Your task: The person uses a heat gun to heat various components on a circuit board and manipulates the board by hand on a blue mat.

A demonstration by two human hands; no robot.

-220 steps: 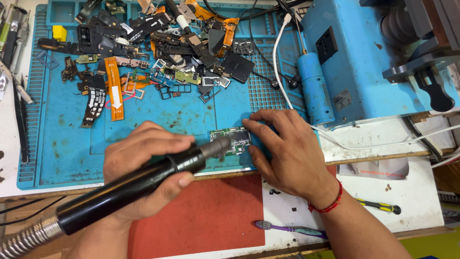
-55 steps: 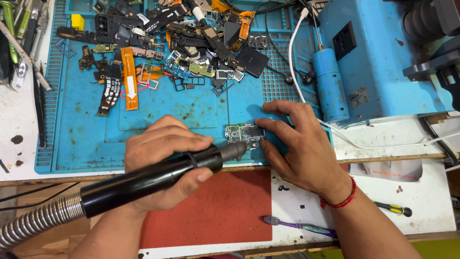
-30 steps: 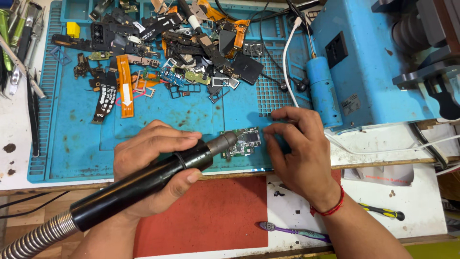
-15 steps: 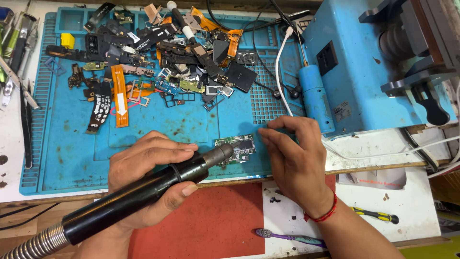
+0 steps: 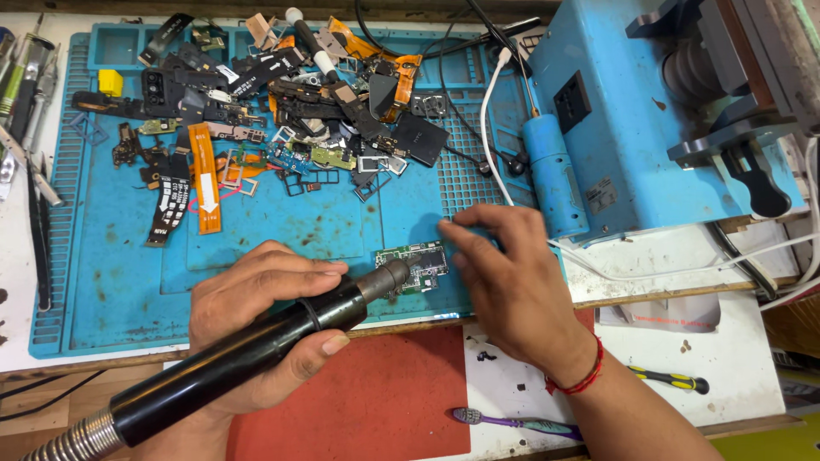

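1. Head view: the small green circuit board [image 5: 416, 266] lies near the front edge of the blue mat [image 5: 120, 282] on the counter, between the hands.
2. The left hand [image 5: 260, 329] grips a black rotary tool [image 5: 256, 350], its tip at the board's left edge.
3. The right hand [image 5: 508, 286] is open, fingertips just beside the board's right edge.

Tool [image 5: 256, 350] tip hides part of circuit board [image 5: 416, 266]; metal hose [image 5: 73, 440] cut off at btm-left edge; small parts pile [image 5: 282, 102] too jumbled to ID
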